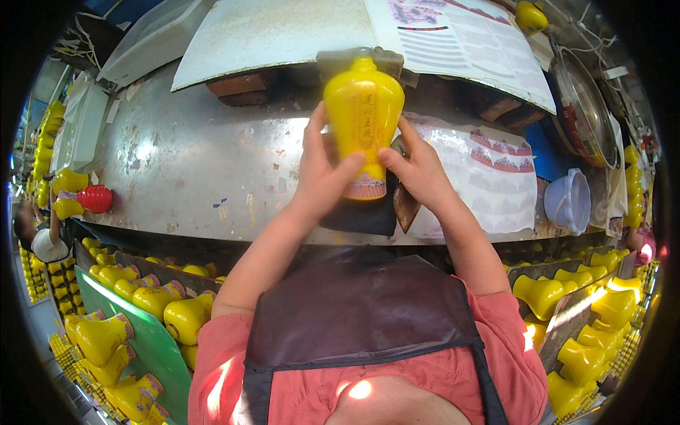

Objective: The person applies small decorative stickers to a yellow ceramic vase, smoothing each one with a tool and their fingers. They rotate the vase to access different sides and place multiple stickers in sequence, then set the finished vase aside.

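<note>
A glossy yellow bottle [364,106] with a narrow neck and wide shoulders is held up between my two hands, over the metal worktable. Dark vertical characters run down its front, and a patterned band circles its foot. My left hand [322,166] wraps its left side, thumb across the lower front. On the other side my right hand [419,164] grips it, with the thumb pressed near the lower body. Beneath the bottle lie a black cloth [365,218] and a brownish pointed piece [406,207] I cannot identify.
Printed decal sheets [496,177] lie at right, beside a pale bucket [569,201]. A raised white board [276,35] rests on bricks [241,88] at the back. Racks of yellow bottles [188,315] flank me. Another person [48,237] is at far left, near a red ribbed object [95,199].
</note>
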